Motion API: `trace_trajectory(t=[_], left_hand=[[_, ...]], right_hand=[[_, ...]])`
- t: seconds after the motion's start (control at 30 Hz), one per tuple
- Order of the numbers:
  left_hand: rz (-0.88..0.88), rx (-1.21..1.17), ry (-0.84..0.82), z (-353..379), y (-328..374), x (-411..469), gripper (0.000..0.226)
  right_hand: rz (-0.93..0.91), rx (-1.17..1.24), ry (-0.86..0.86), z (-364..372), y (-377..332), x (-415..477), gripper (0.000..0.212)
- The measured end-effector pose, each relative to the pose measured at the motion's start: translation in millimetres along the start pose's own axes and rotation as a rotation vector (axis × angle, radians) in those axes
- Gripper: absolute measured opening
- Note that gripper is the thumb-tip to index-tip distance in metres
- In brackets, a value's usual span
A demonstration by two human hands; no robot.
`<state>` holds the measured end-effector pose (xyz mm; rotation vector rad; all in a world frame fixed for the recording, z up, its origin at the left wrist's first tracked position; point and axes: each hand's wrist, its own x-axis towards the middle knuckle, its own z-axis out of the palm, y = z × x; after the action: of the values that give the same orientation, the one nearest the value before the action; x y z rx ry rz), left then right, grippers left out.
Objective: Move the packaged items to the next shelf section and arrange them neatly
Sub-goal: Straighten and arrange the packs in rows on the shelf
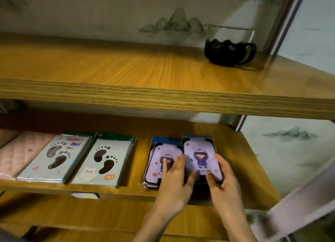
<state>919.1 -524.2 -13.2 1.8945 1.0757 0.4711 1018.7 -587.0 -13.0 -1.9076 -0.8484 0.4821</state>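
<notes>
Head view, lilac cartoon-girl packets (198, 151), perhaps plastic-wrapped

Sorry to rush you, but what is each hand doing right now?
Left hand: open, fingers resting on the left purple package.
Right hand: holding the right purple package.

Both forearms forward; left hand (174, 177) flat, fingers spread; right hand (223, 183) gripping packet (198, 150).

Small shop, packaged goods (107, 162) in rows, wooden display shelves (163, 98)
</notes>
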Motion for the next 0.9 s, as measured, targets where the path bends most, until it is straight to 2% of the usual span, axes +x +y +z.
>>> trace_trajectory(t=[0.07, 0.13, 0.23, 0.33, 0.4, 0.47, 0.57, 0.9], left_hand=[[0.081, 0.227, 0.051, 7.6, 6.2, 1.2, 0.041], [0.144, 0.331, 0.102, 8.1, 9.1, 0.4, 0.04], [0.1, 0.281, 0.219, -2.8, -2.1, 0.8, 0.043], [0.014, 0.222, 0.348, -25.6, -25.1, 4.8, 0.048], [-0.047, 0.081, 0.272, -37.6, -40.2, 8.3, 0.045], [-0.033, -0.005, 0.188, -42.2, -47.2, 6.9, 0.027], [0.012, -0.074, 0.218, -46.3, -48.3, 2.5, 0.031], [-0.061, -0.228, 0.13, -62.2, -56.0, 4.8, 0.04]], right_hand=[[0.04, -0.066, -0.009, -5.4, 6.2, 1.7, 0.053], [0.08, -0.154, -0.023, -5.5, 9.3, 1.3, 0.054], [0.019, -0.215, -0.015, -3.1, 1.2, -3.6, 0.057], [-0.043, -0.131, -0.214, 10.3, -20.2, -9.9, 0.059], [-0.019, -0.15, -0.369, 26.7, -32.4, -11.4, 0.063], [0.018, -0.223, -0.463, 41.1, -41.2, -10.0, 0.07], [0.016, -0.286, -0.528, 55.3, -46.0, -4.6, 0.072], [0.126, -0.087, -0.392, 74.5, -40.8, -5.1, 0.07]])
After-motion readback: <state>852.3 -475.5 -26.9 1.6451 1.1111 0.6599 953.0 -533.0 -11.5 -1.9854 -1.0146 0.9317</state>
